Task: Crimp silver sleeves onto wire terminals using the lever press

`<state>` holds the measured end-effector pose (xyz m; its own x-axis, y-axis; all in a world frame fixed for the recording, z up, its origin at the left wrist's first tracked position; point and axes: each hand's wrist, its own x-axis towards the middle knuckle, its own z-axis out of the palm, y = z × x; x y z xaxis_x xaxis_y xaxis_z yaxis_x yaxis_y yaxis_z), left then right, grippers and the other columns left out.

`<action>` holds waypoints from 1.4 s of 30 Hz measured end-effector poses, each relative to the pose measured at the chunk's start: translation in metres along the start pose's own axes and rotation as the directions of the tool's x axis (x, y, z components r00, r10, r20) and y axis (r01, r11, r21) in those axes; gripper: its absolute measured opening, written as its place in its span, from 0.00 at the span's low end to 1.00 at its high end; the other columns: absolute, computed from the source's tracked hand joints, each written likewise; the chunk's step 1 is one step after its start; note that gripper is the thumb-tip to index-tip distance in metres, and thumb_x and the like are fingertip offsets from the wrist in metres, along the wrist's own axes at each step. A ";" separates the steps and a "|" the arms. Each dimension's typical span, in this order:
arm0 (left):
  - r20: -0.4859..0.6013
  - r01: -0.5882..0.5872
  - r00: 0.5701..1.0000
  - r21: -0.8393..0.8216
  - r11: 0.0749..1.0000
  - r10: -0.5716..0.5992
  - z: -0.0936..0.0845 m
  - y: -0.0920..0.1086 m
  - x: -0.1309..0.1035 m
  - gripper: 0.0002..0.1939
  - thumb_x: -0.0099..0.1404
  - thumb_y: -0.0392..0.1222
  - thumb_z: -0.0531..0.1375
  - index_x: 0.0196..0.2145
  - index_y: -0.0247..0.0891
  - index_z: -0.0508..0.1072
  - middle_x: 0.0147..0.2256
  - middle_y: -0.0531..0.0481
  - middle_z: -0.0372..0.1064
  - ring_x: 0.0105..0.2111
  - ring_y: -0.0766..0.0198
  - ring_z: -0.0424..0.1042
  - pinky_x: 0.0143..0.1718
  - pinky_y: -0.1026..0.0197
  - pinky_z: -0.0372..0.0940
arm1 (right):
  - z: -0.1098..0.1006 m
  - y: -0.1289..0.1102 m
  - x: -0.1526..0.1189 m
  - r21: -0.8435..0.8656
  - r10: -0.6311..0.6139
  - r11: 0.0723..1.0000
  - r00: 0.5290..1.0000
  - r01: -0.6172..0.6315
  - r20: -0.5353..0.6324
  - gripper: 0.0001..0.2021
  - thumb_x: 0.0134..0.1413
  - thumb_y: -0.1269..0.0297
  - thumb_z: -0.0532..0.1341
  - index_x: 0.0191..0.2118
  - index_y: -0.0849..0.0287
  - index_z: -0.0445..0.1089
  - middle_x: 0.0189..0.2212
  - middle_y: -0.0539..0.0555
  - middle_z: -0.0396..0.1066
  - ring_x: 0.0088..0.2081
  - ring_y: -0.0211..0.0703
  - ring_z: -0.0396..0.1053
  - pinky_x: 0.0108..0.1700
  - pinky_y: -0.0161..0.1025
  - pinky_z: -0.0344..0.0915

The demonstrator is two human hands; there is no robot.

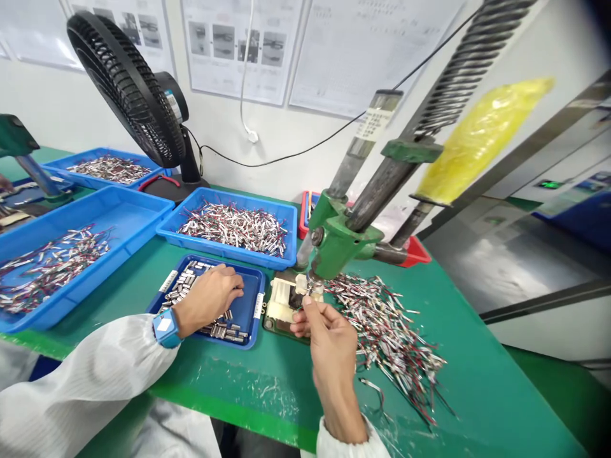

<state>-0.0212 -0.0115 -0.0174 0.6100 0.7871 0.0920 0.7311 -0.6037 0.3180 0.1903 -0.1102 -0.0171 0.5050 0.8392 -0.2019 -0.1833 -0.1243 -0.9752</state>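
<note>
Our right hand: fingertips together, any held piece unclear | green press just beyond, slanting up rightward | our left hand, nearer metal cylinders beneath and beside it: grip hidden, we cannot tell

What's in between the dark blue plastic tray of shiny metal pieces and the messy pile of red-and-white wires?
In the head view: tiny pale rings, a cream blocky fixture under the green metal press, and the person's right hand.
</note>
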 end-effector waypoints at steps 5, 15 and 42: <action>-0.077 -0.006 0.997 -0.117 0.993 -0.003 -0.001 0.010 0.009 0.05 0.73 0.35 0.58 0.41 0.36 0.75 0.38 0.44 0.79 0.40 0.54 0.77 0.44 0.55 0.69 | -0.001 0.003 0.005 -0.125 -0.001 0.992 1.000 -0.001 -0.013 0.27 0.45 0.38 0.68 0.26 0.62 0.71 0.19 0.53 0.72 0.18 0.39 0.69 0.20 0.32 0.63; -0.337 -0.175 0.933 -0.732 0.658 -0.128 -0.002 0.068 0.038 0.09 0.68 0.44 0.65 0.41 0.38 0.83 0.40 0.46 0.82 0.40 0.58 0.79 0.43 0.58 0.71 | 0.002 0.009 0.005 -0.294 -0.115 0.951 0.992 0.092 -0.060 0.24 0.52 0.39 0.62 0.28 0.60 0.71 0.19 0.52 0.71 0.18 0.40 0.69 0.23 0.33 0.65; -0.312 -0.195 0.950 -0.605 0.772 -0.004 0.010 0.075 0.041 0.11 0.68 0.43 0.65 0.46 0.38 0.78 0.47 0.44 0.78 0.48 0.52 0.75 0.52 0.51 0.66 | -0.053 -0.130 0.030 -0.571 -0.734 0.617 0.657 0.541 -0.170 0.28 0.55 0.45 0.66 0.51 0.65 0.73 0.43 0.63 0.76 0.40 0.48 0.75 0.42 0.44 0.72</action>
<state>0.0620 -0.0262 0.0008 0.4815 0.7897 0.3802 0.2599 -0.5430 0.7985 0.2741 -0.0965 0.0990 0.6100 0.5528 0.5676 0.6420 0.0751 -0.7631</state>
